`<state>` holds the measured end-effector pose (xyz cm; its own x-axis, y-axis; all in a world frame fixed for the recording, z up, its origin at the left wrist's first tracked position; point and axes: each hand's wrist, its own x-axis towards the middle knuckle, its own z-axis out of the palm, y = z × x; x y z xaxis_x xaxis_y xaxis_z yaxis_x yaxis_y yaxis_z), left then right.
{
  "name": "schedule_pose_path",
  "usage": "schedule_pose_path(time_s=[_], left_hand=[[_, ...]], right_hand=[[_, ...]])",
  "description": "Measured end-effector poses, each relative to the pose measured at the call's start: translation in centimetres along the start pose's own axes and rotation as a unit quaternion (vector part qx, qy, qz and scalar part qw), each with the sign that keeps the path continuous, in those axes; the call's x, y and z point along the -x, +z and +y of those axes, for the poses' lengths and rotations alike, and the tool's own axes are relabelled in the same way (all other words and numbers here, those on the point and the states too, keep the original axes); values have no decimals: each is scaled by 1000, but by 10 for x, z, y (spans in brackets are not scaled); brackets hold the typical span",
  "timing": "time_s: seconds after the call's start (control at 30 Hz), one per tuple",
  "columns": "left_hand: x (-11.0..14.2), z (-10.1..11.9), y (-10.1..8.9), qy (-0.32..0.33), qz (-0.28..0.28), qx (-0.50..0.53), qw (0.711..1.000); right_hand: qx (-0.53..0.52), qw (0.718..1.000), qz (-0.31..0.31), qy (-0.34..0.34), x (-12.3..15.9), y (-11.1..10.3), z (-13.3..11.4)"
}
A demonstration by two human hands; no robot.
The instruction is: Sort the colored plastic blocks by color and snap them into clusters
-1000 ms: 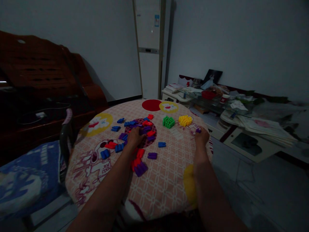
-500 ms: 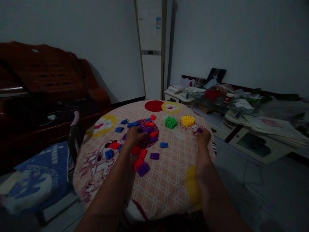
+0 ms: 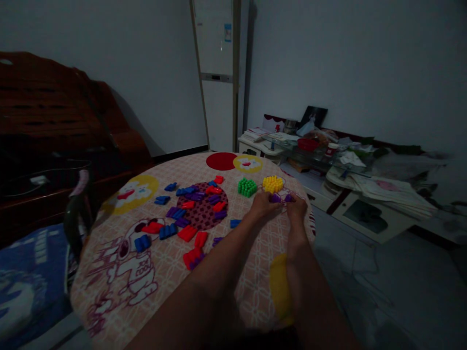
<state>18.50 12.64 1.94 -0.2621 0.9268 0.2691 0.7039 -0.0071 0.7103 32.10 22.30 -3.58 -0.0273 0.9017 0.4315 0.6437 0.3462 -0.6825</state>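
Note:
At the right side of the round table, my left hand [image 3: 264,206] is closed on a small purple plastic block [image 3: 275,198]. Just beside it, my right hand [image 3: 297,208] pinches another purple block [image 3: 288,198]; a narrow gap separates the two. Right behind my hands stands a tight cluster of yellow blocks [image 3: 273,183], and left of that a similar green cluster [image 3: 247,187]. Loose red blocks [image 3: 187,233], blue blocks [image 3: 168,231] and purple blocks [image 3: 182,222] lie scattered over the table's left and middle. My left forearm partly covers a few nearer blocks.
A patterned pink cloth covers the table [image 3: 251,262]. On the left are a chair with a blue cover [image 3: 32,272] and a wooden bench [image 3: 54,107]. A low cabinet [image 3: 365,214] with papers, a red bowl [image 3: 307,144] and a paper cup [image 3: 331,149] stands to the right.
My left hand has moved right from the scattered blocks, carrying a purple block over beside my right hand. My right hand keeps its purple block near the yellow cluster. The view has shifted slightly.

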Motion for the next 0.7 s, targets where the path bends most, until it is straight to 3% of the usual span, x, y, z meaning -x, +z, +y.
schedule_pose_path(time_s=[0.13,0.3,0.7], left_hand=[[-10,5,32,0,18,10,1000],[-18,8,56,3,22,-12,1000],[-13,4,64,11,7,-20,1000]], right_hand=[[-78,994,-1,70,-5,0,3],[-150,985,10,85,-9,2,8],[-144,986,25,84,-7,2,11]])
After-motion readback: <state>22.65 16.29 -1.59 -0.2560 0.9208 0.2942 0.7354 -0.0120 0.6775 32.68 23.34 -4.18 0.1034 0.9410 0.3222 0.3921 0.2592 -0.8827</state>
